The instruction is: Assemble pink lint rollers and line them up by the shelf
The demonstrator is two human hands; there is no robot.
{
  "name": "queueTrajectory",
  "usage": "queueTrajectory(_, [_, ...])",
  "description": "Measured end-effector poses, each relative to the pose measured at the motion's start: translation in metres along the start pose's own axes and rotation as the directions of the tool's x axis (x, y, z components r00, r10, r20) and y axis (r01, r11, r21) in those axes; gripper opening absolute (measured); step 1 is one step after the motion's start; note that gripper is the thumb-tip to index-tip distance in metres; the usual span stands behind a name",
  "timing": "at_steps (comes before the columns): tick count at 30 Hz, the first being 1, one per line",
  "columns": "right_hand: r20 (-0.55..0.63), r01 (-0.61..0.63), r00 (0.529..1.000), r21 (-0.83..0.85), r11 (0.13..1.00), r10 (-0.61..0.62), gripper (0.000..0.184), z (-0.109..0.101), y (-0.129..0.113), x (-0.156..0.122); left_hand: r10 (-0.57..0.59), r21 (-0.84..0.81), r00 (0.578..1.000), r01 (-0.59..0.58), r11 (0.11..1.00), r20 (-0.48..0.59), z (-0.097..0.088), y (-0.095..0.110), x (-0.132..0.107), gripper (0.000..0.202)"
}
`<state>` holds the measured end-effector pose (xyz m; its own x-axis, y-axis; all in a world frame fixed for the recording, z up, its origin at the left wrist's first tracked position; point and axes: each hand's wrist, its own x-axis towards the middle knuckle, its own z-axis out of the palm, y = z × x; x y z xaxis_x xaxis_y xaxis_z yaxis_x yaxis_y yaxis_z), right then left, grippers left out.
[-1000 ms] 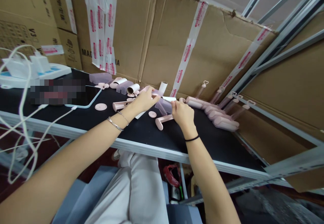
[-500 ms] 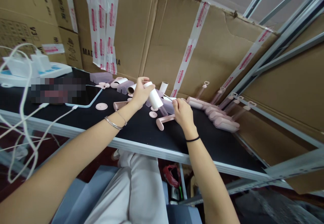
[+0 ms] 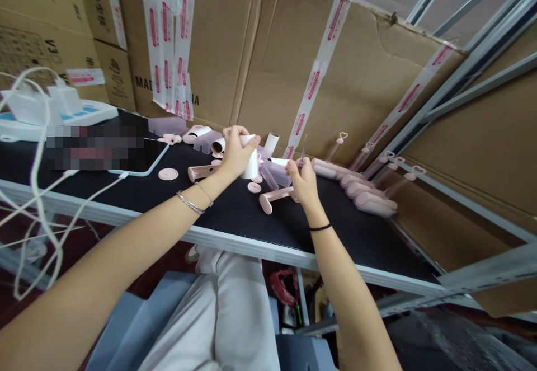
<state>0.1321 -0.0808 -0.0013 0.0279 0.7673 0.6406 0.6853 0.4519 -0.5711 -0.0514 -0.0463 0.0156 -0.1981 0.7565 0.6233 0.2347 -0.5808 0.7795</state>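
My left hand (image 3: 235, 153) is closed round a white paper roll (image 3: 250, 163), held upright just above the black table (image 3: 235, 214). My right hand (image 3: 302, 181) pinches a thin pink stick (image 3: 302, 153) that points upward. A pink L-shaped handle (image 3: 273, 198) lies on the table just left of my right hand. Between my hands sit a clear plastic cover (image 3: 277, 174) and a small pink disc (image 3: 254, 187).
A row of assembled pink rollers (image 3: 356, 189) lies to the right against the cardboard wall (image 3: 268, 63). More white rolls (image 3: 272, 142), pink discs (image 3: 168, 173) and a pink handle (image 3: 200, 172) lie at the back. A phone (image 3: 138, 158) with white cable and a power strip (image 3: 54, 116) are at left.
My left hand picked up the white roll and turned it upright. My right hand lifted slightly with the thin stick now pointing up.
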Motion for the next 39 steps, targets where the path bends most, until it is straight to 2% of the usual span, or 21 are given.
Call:
queueTrajectory(2, [-0.002, -0.02, 1.0, -0.085, 0.996, 0.019, 0.028, 0.0, 0.005, 0.001, 0.13, 0.108, 0.991, -0.126, 0.986, -0.031, -0.008, 0.005, 0.001, 0.023])
queueTrajectory(4, [0.085, -0.019, 0.996, -0.171, 0.985, 0.034, 0.029, 0.004, 0.007, 0.0, 0.183, 0.17, 0.983, -0.185, 0.968, 0.026, -0.01, 0.007, -0.001, 0.024])
queueTrajectory(7, [0.235, -0.005, 0.969, -0.267, 0.964, 0.071, 0.032, 0.015, 0.006, -0.003, 0.159, 0.213, 0.967, -0.201, 0.956, 0.197, -0.002, 0.001, -0.008, 0.022])
queueTrajectory(10, [0.264, -0.031, 0.957, -0.329, 0.944, 0.124, 0.03, 0.02, 0.005, -0.003, 0.115, 0.256, 0.945, -0.198, 0.946, 0.306, 0.007, -0.008, -0.013, 0.023])
queueTrajectory(13, [0.187, -0.09, 0.971, -0.298, 0.95, 0.15, 0.029, 0.012, 0.009, 0.001, 0.099, 0.3, 0.938, -0.205, 0.932, 0.333, 0.009, -0.017, -0.012, 0.023])
queueTrajectory(16, [-0.018, -0.14, 0.99, -0.22, 0.966, 0.139, 0.029, -0.004, 0.014, 0.006, 0.082, 0.338, 0.927, -0.214, 0.916, 0.367, 0.006, -0.023, -0.009, 0.028])
queueTrajectory(19, [-0.214, -0.181, 0.965, -0.128, 0.975, 0.151, 0.029, -0.019, 0.016, 0.011, 0.156, 0.303, 0.909, -0.285, 0.91, 0.386, 0.004, -0.021, -0.011, 0.026])
queueTrajectory(20, [-0.265, -0.189, 0.951, -0.101, 0.977, 0.156, 0.03, -0.023, 0.016, 0.012, 0.226, 0.267, 0.888, -0.349, 0.898, 0.4, 0.005, -0.018, -0.013, 0.023])
queueTrajectory(21, [-0.312, -0.193, 0.936, -0.076, 0.978, 0.161, 0.03, -0.026, 0.016, 0.013, 0.309, 0.222, 0.85, -0.429, 0.875, 0.426, 0.006, -0.015, -0.016, 0.018])
queueTrajectory(22, [-0.355, -0.193, 0.92, -0.052, 0.98, 0.163, 0.031, -0.029, 0.016, 0.013, 0.388, 0.174, 0.794, -0.513, 0.841, 0.468, 0.007, -0.012, -0.02, 0.013])
queueTrajectory(24, [-0.434, -0.192, 0.885, -0.011, 0.981, 0.168, 0.031, -0.034, 0.018, 0.015, 0.493, 0.069, 0.635, -0.652, 0.755, 0.595, 0.012, -0.007, -0.028, 0.007])
queueTrajectory(27, [-0.512, -0.219, 0.835, 0.026, 0.975, 0.201, 0.031, -0.04, 0.024, 0.018, 0.485, -0.074, 0.349, -0.747, 0.661, 0.802, 0.019, -0.005, -0.039, 0.01])
queueTrajectory(28, [-0.527, -0.232, 0.822, 0.036, 0.972, 0.216, 0.031, -0.041, 0.026, 0.019, 0.458, -0.104, 0.275, -0.757, 0.646, 0.845, 0.02, -0.006, -0.041, 0.012])
queueTrajectory(29, [-0.536, -0.241, 0.813, 0.045, 0.969, 0.227, 0.03, -0.041, 0.028, 0.019, 0.426, -0.116, 0.225, -0.759, 0.641, 0.876, 0.022, -0.008, -0.043, 0.015])
queueTrajectory(30, [-0.541, -0.246, 0.808, 0.053, 0.968, 0.235, 0.03, -0.042, 0.029, 0.02, 0.391, -0.107, 0.208, -0.755, 0.647, 0.897, 0.022, -0.011, -0.044, 0.017])
queueTrajectory(31, [-0.544, -0.247, 0.804, 0.059, 0.967, 0.239, 0.03, -0.042, 0.03, 0.02, 0.353, -0.081, 0.213, -0.747, 0.66, 0.911, 0.023, -0.014, -0.044, 0.02])
queueTrajectory(33, [-0.547, -0.241, 0.803, 0.063, 0.969, 0.235, 0.031, -0.043, 0.032, 0.02, 0.275, -0.009, 0.251, -0.723, 0.691, 0.928, 0.022, -0.019, -0.044, 0.026])
queueTrajectory(35, [-0.554, -0.236, 0.799, 0.068, 0.969, 0.234, 0.031, -0.044, 0.035, 0.021, 0.21, 0.037, 0.257, -0.709, 0.704, 0.943, 0.023, -0.02, -0.043, 0.03])
queueTrajectory(39, [-0.57, -0.229, 0.769, 0.178, 0.957, 0.29, 0.033, -0.044, 0.047, 0.024, 0.139, 0.048, 0.195, -0.727, 0.685, 0.971, 0.036, -0.016, -0.036, 0.03])
